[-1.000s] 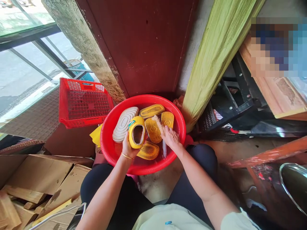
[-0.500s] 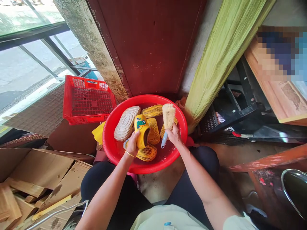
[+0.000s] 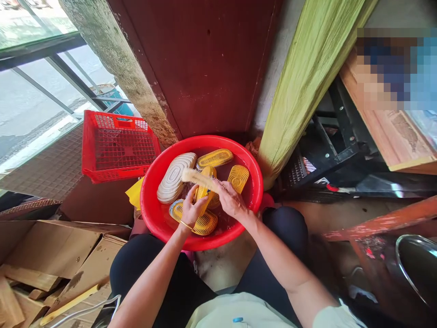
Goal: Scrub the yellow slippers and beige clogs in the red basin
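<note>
My left hand is closed around a yellow slipper, held above a red basin. In my right hand is a scrub brush with pale bristles, its head lying across the slipper; the fingers hide its handle. Water fills the basin's bottom. Several other yellow slippers lie sole up in it, among them a zigzag-soled slipper below my left hand and a ring-patterned slipper to the right. A white slipper sole with oval rings rests against the left wall.
A red plastic crate stands left of the basin, above open cardboard boxes holding wood pieces. A maroon door rises behind. To the right are a green curtain and a wooden table.
My right hand has swung the brush leftward and tipped it from upright to nearly level, onto the slipper. My left hand has turned the slipper. The whole view has shifted slightly.
</note>
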Demonstrator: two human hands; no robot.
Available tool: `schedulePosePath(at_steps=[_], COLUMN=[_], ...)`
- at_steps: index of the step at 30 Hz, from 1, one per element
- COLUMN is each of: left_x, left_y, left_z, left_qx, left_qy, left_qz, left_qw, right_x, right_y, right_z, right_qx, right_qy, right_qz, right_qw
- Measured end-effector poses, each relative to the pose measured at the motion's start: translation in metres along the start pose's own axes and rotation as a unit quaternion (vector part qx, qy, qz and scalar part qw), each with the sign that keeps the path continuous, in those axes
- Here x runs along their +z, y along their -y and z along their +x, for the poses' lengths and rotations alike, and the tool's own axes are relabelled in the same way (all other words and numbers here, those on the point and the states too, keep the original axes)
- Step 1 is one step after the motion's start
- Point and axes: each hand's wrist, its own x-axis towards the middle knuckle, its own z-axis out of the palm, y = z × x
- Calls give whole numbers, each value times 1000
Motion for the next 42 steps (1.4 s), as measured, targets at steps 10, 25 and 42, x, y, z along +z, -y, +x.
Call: schedulePosePath(at_steps=[10,25,42], left_x=[-9,-11,-69], left_y=[-4,-1,17], left_z=[-3,-1,35], left_qx=[88,119,-43], left_qy=[-79,-93,-54], left_qz=[263,417,409], left_qw=[958,896,910], right_x=[-15,-15,-1], right_y=[8,6,-27], right_z=[-2,-3,-14], right_qx=[86,227,253], right_qy=[84,97,64], right_qz=[-62,-118,-57], right_qw=[991,962,964])
